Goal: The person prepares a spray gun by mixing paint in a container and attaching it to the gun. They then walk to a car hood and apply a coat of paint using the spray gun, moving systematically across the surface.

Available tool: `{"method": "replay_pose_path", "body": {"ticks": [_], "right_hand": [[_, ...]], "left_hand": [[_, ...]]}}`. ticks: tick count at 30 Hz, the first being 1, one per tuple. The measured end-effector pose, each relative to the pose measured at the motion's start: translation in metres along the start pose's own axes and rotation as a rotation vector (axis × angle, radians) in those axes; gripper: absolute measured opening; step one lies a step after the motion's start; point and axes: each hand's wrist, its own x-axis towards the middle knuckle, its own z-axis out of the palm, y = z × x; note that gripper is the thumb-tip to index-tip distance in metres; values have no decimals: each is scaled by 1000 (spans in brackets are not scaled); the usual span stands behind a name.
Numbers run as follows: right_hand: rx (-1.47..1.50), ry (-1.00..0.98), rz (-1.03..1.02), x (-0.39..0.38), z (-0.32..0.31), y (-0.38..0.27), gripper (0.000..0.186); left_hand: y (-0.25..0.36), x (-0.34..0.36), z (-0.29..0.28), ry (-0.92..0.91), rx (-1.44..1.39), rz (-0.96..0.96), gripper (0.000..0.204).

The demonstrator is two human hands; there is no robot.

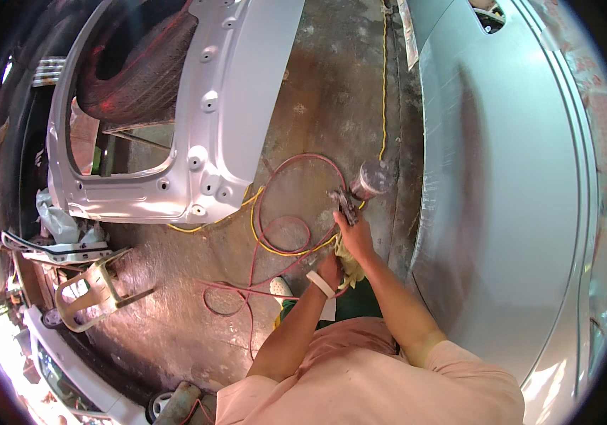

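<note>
Spray gun [357,190] over stained concrete floor [317,85]

Both hands close together, right hand [355,235] above left hand [330,270].

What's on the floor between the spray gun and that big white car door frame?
In the head view, looped red hose and yellow cord lie on the stained concrete floor between the spray gun, held by the right hand, and the white door frame.

My shirt [360,382] is pale pink, my wristband [319,283] white, the rag [349,263] yellowish. Red hose [296,166] and yellow cord [383,85] loop over the stained grey-brown floor [324,85]. The panel [502,184] is glossy silver, the door [232,92] matte silver-white.
</note>
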Motion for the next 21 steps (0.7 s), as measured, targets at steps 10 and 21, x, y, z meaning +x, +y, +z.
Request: {"method": "replay_pose_path", "body": {"ticks": [10, 21], "right_hand": [[222, 49, -25, 121, -15, 43, 39], [167, -17, 94, 123, -53, 16, 48]], "left_hand": [[6, 136, 24, -60, -962, -195, 51], [7, 144, 39, 141, -658, -318, 33]]}}
